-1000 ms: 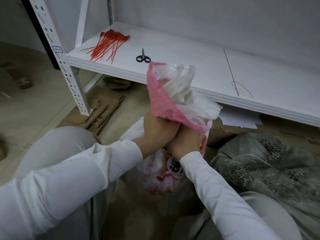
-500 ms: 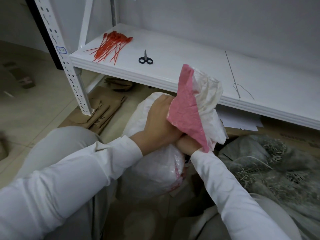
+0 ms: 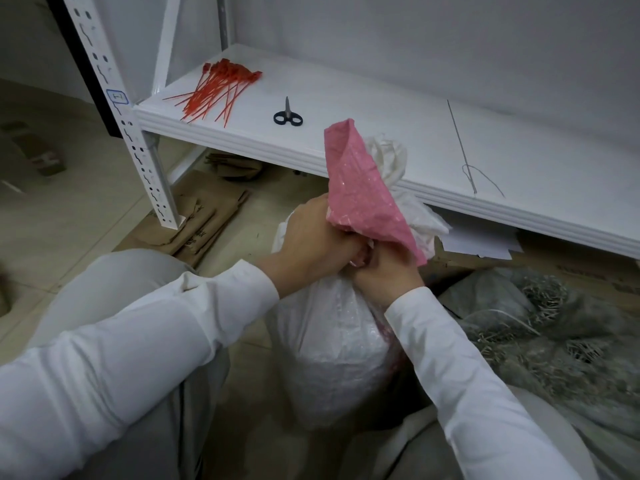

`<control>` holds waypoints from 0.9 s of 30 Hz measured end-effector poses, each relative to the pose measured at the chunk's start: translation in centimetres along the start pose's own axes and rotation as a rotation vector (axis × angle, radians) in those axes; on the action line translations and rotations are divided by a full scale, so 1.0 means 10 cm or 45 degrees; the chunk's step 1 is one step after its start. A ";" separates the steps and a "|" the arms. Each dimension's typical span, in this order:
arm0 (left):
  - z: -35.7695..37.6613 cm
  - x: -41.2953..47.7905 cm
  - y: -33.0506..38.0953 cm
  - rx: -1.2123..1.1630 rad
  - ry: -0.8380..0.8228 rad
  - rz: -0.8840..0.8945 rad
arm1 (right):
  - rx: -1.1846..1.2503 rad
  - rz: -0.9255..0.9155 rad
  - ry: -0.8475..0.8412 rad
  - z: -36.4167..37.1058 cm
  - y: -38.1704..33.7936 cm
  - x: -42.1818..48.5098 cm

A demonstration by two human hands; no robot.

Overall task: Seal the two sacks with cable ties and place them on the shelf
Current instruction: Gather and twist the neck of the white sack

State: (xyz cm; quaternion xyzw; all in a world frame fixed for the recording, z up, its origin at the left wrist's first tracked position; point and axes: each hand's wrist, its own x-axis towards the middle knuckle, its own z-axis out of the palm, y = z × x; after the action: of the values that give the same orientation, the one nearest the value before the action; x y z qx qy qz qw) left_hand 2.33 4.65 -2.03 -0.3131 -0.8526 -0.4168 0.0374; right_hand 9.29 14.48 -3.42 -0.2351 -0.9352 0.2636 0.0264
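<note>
A white woven sack (image 3: 332,344) with a pink-lined mouth stands on the floor in front of me. Its gathered neck flares up as a pink and white flap (image 3: 360,188). My left hand (image 3: 315,233) and my right hand (image 3: 384,275) both grip the bunched neck, side by side. A second, grey sack (image 3: 547,327) full of pale shredded material lies open on the floor to the right. A bundle of red cable ties (image 3: 218,90) lies on the left end of the white shelf (image 3: 398,133).
Black-handled scissors (image 3: 288,116) lie on the shelf beside the ties. A long needle with thread (image 3: 464,150) lies farther right. The perforated shelf post (image 3: 138,147) stands at left. Flattened cardboard (image 3: 204,223) and white paper (image 3: 478,242) lie under the shelf.
The sack has been turned and set lower, so its white body now faces me. Both hands stayed on the neck and the flap now stands more upright.
</note>
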 end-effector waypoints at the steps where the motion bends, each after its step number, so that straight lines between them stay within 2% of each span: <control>1: 0.01 0.01 -0.02 -0.030 0.034 -0.001 | 0.037 -0.037 0.074 0.01 0.00 -0.01; 6: 0.02 0.00 -0.02 -0.168 0.116 -0.090 | 0.217 -0.200 0.230 0.05 -0.03 0.04; 11: 0.01 0.05 -0.10 -0.347 0.125 -0.216 | 0.183 -0.259 0.229 0.05 -0.02 0.06; 14: 0.00 0.09 -0.14 -0.466 0.051 -0.283 | 0.091 -0.188 0.309 0.07 -0.03 0.02; 16: 0.01 0.10 -0.15 -0.476 0.048 -0.291 | -0.003 -0.082 0.417 0.05 -0.04 -0.01; 19: 0.02 0.11 -0.12 -0.477 0.070 -0.271 | -0.106 0.058 0.462 -0.05 -0.04 -0.02; 23: -0.01 0.11 -0.07 -0.394 0.133 -0.274 | -0.013 0.088 0.420 -0.12 -0.04 0.02; 27: -0.02 0.12 -0.11 -0.355 0.144 -0.285 | -0.057 0.003 0.445 -0.07 -0.02 0.03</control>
State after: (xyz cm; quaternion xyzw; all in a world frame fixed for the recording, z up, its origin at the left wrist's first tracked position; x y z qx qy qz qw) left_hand 0.76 4.59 -2.23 -0.1944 -0.8125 -0.5495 -0.0050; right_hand 9.06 14.84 -2.72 -0.2790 -0.9217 0.1977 0.1831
